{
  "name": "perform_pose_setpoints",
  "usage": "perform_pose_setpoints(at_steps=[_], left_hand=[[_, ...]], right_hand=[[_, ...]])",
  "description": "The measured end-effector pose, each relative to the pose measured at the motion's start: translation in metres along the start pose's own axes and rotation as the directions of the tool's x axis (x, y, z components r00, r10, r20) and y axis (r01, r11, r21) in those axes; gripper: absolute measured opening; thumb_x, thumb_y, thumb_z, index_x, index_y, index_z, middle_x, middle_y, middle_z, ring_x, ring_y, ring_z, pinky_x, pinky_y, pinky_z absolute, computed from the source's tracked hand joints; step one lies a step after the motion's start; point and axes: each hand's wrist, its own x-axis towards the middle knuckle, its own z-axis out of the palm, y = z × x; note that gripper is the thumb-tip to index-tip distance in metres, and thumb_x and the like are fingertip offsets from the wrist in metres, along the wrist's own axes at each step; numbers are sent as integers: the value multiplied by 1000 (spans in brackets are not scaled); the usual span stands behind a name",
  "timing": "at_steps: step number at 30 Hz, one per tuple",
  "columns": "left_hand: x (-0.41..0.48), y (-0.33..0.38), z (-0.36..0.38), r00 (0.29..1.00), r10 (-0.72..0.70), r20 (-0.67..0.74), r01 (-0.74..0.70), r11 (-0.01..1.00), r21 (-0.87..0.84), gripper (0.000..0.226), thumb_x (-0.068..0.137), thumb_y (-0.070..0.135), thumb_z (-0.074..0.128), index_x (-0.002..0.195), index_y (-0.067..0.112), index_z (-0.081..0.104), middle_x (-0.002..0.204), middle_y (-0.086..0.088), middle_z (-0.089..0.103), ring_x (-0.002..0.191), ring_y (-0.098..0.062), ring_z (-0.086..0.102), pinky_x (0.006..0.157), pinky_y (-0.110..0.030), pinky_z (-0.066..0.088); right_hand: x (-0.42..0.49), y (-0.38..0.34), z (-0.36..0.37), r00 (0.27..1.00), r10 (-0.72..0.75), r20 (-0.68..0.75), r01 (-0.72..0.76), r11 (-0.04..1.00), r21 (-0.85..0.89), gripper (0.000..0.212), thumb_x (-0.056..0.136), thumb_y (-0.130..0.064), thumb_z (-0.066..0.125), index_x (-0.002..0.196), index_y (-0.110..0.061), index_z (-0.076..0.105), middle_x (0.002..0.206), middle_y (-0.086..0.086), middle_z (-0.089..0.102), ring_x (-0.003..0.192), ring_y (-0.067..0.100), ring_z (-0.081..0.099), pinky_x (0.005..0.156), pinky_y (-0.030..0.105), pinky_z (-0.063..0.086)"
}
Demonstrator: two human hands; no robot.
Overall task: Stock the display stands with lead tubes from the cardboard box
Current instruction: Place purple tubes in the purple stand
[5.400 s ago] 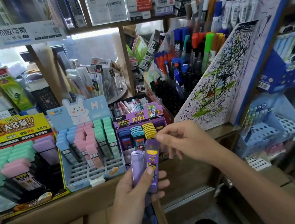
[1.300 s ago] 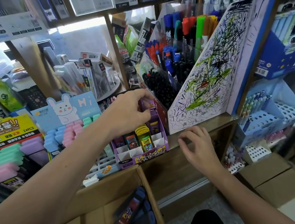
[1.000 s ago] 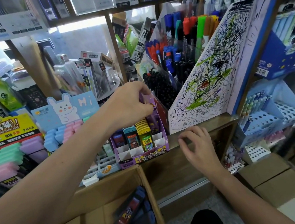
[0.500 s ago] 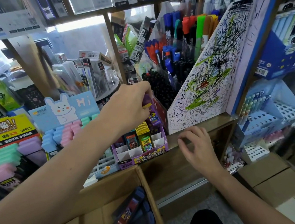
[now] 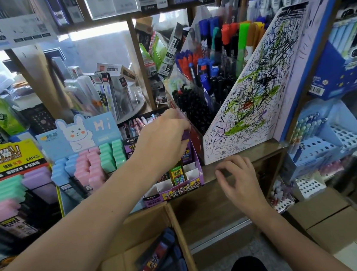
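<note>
The purple display stand point(image 5: 181, 189) sits on the wooden shelf, with a yellow-green lead tube point(image 5: 176, 174) upright in a front slot. My left hand point(image 5: 162, 137) reaches over the stand's back right rows and pinches a purple lead tube point(image 5: 184, 135), mostly hidden under the fingers. My right hand point(image 5: 239, 179) rests at the shelf edge, right of the stand, fingers loosely curled and holding nothing. Below, the cardboard box point(image 5: 177, 223) holds a few dark blue lead tubes point(image 5: 159, 261).
A blue rabbit stand point(image 5: 79, 138) with pastel tubes is left of the purple stand, and a yellow-labelled stand point(image 5: 7, 158) further left. A scribbled test board point(image 5: 252, 103) and marker racks stand right behind. More cardboard boxes point(image 5: 331, 213) lie at the lower right.
My left hand, holding purple tubes in front of me earlier, has reached into the purple stand and lowered the tube toward the back right slots. The right hand let go and stays at the shelf edge.
</note>
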Motion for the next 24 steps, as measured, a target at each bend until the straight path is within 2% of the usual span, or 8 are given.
perform_pose_setpoints(at_steps=[4,7,9,11,14,19,24], left_hand=[[-2,2,9,999,-46,11,46,999,3,26,87,22,70,113,20,67,107,0,61,95,-21,63,68,-34,56],[-2,5,12,992,-123,15,124,992,-32,25,82,17,72,99,20,53,93,3,60,83,-22,60,58,-34,50],[-2,6,12,989,-144,15,145,988,-49,21,83,15,70,89,22,50,89,4,59,81,-21,58,57,-34,49],[-2,8,12,989,-148,17,149,987,-60,15,87,17,66,83,23,53,91,5,59,84,-19,58,59,-32,49],[-2,9,14,988,-154,15,154,987,-45,8,92,18,61,85,22,64,94,5,61,86,-20,62,62,-32,53],[-1,7,16,983,-184,-3,184,982,-50,9,91,20,63,85,22,69,90,8,61,84,-18,63,58,-27,46],[-7,5,10,982,-185,37,188,973,-132,12,94,21,64,95,19,75,100,2,70,91,-17,65,77,-33,58]], right_hand=[[-1,0,-1,1000,-2,-8,2,1000,3,7,91,-16,73,97,-19,72,101,-8,62,98,15,53,88,24,38],[0,-1,-1,1000,-2,-3,2,1000,6,7,91,-15,73,97,-19,72,101,-8,62,97,15,53,88,26,39],[1,-2,-1,1000,4,3,-4,1000,6,7,91,-15,74,97,-19,72,100,-8,61,97,15,53,87,28,40],[1,-2,-2,1000,9,8,-9,1000,6,7,91,-15,74,97,-19,72,101,-8,61,97,15,53,87,28,40],[1,-3,-2,1000,12,9,-12,1000,3,7,91,-15,73,97,-19,72,101,-8,62,97,15,52,86,27,40],[2,-4,-2,1000,19,15,-19,1000,-2,7,91,-15,74,97,-18,73,101,-8,62,96,15,53,87,30,42],[2,-5,-4,999,26,23,-26,1000,-4,7,91,-16,74,96,-19,72,100,-9,61,96,16,53,86,31,42]])
